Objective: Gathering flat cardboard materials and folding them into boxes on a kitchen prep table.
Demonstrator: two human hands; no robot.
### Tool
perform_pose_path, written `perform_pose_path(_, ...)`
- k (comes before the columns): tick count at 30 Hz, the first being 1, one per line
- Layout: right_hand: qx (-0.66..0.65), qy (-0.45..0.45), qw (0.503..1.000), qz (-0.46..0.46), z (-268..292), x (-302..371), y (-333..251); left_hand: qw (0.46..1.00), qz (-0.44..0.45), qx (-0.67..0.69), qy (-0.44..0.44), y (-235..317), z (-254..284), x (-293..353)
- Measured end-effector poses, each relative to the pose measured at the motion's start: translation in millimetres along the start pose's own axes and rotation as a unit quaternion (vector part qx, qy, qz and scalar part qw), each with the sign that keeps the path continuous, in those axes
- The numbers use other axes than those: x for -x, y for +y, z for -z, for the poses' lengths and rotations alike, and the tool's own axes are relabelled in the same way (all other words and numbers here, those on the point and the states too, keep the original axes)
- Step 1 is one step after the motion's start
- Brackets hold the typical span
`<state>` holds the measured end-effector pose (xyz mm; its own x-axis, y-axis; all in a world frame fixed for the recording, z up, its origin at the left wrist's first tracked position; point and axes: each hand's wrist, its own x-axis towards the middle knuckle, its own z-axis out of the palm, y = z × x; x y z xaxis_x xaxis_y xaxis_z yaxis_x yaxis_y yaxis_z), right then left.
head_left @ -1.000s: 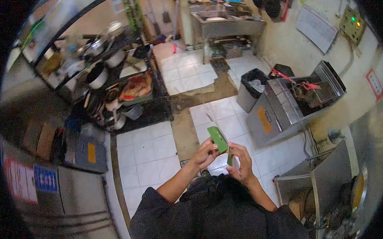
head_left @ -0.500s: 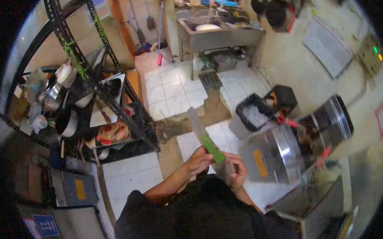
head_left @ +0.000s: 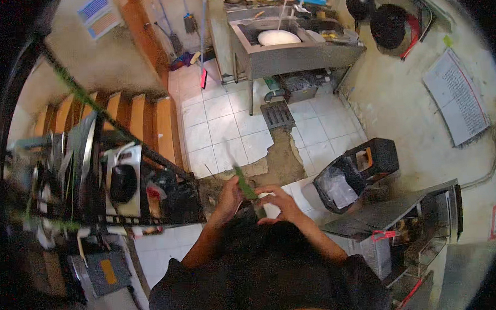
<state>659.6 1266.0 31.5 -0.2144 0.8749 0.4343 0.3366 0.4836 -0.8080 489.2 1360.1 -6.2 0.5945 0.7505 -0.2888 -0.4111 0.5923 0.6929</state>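
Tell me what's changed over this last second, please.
The person appears to have moved toward the sink: it looks nearer, the waste bin sits lower in the picture, and orange-brown steps have come into view on the left. The green piece now looks narrower, as if turned edge-on. The left hand still holds it and the right hand stays close by; nothing was visibly let go.

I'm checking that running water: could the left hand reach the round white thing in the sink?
Probably not without walking: the round white thing sits in the sink across tiled floor, and the left hand holds a green item.
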Motion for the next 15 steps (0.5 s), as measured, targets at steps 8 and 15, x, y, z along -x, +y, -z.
perform_pose_path(8, 0.009, 0.196, 0.973, -0.125, 76.1, -88.6, 90.2, 0.962, 0.078, -0.177, -0.191, 46.3, -28.2, -217.2)
perform_pose_path(15, 0.017, 0.348, 0.934, -0.081, 155.7, -144.9, 156.4, 0.953, 0.194, -0.065, -0.224, 50.3, -85.4, -361.6)
